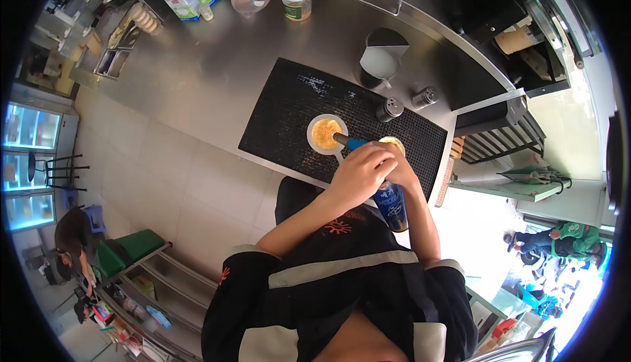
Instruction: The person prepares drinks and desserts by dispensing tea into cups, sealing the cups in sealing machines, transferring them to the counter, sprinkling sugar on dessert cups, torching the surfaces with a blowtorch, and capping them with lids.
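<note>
A kitchen blowtorch, with a blue printed gas can and a dark metal nozzle, is held in front of my body. Its nozzle points left, with the tip at the edge of a white handled cup topped with something yellow-orange and browned. No flame can be made out. My right hand wraps the torch's upper part. Across it lies my left hand, fingers curled over the torch head; the exact grip is partly hidden. A yellow-topped round thing shows just beyond my right hand.
The cup stands on a black perforated mat on a steel counter. Two shakers and a metal pitcher are near its far side. A lidded jar sits farther back. Another person bends at far left.
</note>
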A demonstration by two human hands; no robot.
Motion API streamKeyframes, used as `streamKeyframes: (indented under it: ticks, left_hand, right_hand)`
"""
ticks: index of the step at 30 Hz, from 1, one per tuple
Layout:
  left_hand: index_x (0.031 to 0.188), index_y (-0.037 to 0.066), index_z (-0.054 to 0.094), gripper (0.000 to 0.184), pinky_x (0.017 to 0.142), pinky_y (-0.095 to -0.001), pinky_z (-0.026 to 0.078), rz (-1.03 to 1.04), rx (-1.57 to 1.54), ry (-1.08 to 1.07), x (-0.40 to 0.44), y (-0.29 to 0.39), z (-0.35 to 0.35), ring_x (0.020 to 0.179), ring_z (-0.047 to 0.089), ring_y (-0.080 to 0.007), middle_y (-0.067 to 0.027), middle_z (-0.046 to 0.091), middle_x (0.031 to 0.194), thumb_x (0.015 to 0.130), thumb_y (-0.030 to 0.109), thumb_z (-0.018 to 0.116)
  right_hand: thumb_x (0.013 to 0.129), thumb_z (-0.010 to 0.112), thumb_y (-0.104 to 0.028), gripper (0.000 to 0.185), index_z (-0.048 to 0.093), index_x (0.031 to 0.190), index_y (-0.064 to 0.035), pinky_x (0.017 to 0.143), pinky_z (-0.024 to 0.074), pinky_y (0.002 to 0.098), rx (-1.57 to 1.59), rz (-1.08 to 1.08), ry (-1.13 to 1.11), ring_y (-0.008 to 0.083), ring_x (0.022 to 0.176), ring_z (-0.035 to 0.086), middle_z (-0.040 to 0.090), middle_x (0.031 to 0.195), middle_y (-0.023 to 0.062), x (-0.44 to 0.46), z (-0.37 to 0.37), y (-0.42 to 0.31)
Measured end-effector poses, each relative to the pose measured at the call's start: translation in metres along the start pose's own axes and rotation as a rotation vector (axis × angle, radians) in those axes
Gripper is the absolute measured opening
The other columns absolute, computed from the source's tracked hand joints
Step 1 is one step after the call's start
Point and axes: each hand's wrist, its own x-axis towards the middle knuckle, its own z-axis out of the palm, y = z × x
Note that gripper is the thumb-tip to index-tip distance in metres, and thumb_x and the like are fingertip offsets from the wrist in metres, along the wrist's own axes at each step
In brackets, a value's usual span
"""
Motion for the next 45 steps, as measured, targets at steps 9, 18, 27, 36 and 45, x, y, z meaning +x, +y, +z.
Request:
streamKeyframes:
  ticks: [9,18,27,36,45]
  left_hand:
    - [0.093,0.004,0.057,0.033,0.074,-0.0296,0.048,-0.031,-0.007,0.005,-0.002,0.002,0.002,0.089,0.055,-0.0210,-0.0050,0.054,0.097,0.061,0.000,0.061]
    - [0.094,0.012,0.059,0.036,0.072,-0.0314,0.041,-0.041,0.096,0.017,0.002,0.006,-0.004,0.084,0.052,-0.0163,0.0028,0.055,0.094,0.060,0.018,0.068]
    - [0.082,0.022,0.064,0.017,0.074,-0.0284,0.029,0.354,-0.296,-0.269,0.008,-0.001,-0.009,0.069,0.044,-0.0081,0.0134,0.060,0.087,0.066,0.022,0.066]
    - [0.071,0.018,0.059,0.004,0.075,-0.0344,0.025,0.474,-0.731,-0.814,0.044,0.026,0.006,0.069,0.046,-0.0119,0.0115,0.059,0.074,0.075,0.018,0.059]
    - [0.095,0.014,0.058,0.023,0.085,-0.0470,0.025,0.369,-0.425,-0.680,0.054,0.052,0.020,0.105,0.044,-0.0243,-0.0020,0.057,0.100,0.074,0.023,0.056]
  right_hand:
    - [0.063,0.061,-0.017,0.036,0.058,0.094,0.0009,0.075,0.0443,0.0359,-0.103,0.133,-0.007,0.0344,0.085,0.057,0.060,0.088,0.0214,0.000,-0.005,-0.003]
    - [0.057,0.066,-0.015,0.036,0.056,0.086,0.0028,0.067,0.0450,0.0363,-0.104,0.062,0.033,0.0327,0.078,0.059,0.060,0.079,0.0186,-0.015,-0.010,-0.006]
    - [0.055,0.070,-0.030,0.035,0.056,0.071,-0.0023,0.056,0.0439,0.0388,-0.343,-0.107,-0.260,0.0341,0.061,0.057,0.058,0.061,0.0138,-0.046,-0.026,-0.020]
    - [0.056,0.067,-0.035,0.029,0.059,0.067,-0.0091,0.056,0.0429,0.0377,-0.269,-0.333,-0.593,0.0301,0.063,0.057,0.060,0.065,0.0088,-0.061,-0.051,-0.025]
    - [0.063,0.069,-0.031,0.034,0.063,0.088,-0.0085,0.063,0.0454,0.0370,-0.617,-0.491,-0.394,0.0294,0.069,0.059,0.063,0.084,0.0108,-0.068,-0.096,0.021]
